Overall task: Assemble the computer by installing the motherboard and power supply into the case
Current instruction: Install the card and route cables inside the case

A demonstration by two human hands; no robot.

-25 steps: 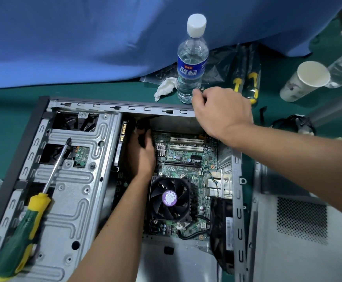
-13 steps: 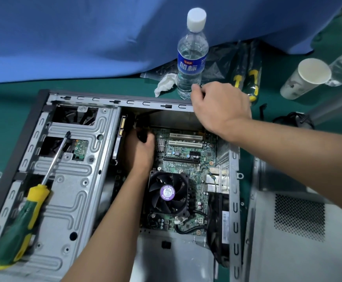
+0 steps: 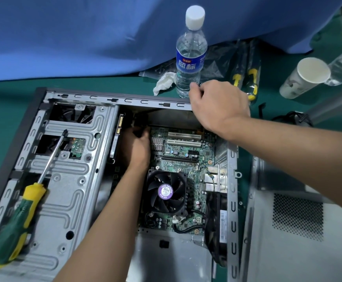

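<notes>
The open computer case point(image 3: 80, 97) lies flat on the green table. The green motherboard point(image 3: 186, 153) sits inside it, with a black CPU fan point(image 3: 166, 192) on top. My left hand point(image 3: 136, 149) reaches down inside the case at the board's upper left corner, fingers curled round a black connector point(image 3: 138, 121). My right hand point(image 3: 219, 106) grips the case's far rim, fingers curled over its edge. A grey metal box with a vent grille point(image 3: 288, 251) lies outside the case on the right.
A green and yellow screwdriver point(image 3: 19, 216) lies on the metal drive cage point(image 3: 68, 200) at the left. Behind the case stand a water bottle point(image 3: 190, 58), a crumpled tissue point(image 3: 165, 81), bagged tools point(image 3: 245, 78) and a paper cup point(image 3: 304, 78). Blue cloth hangs at the back.
Both hands stay in nearly the same places. Only the view shifts slightly.
</notes>
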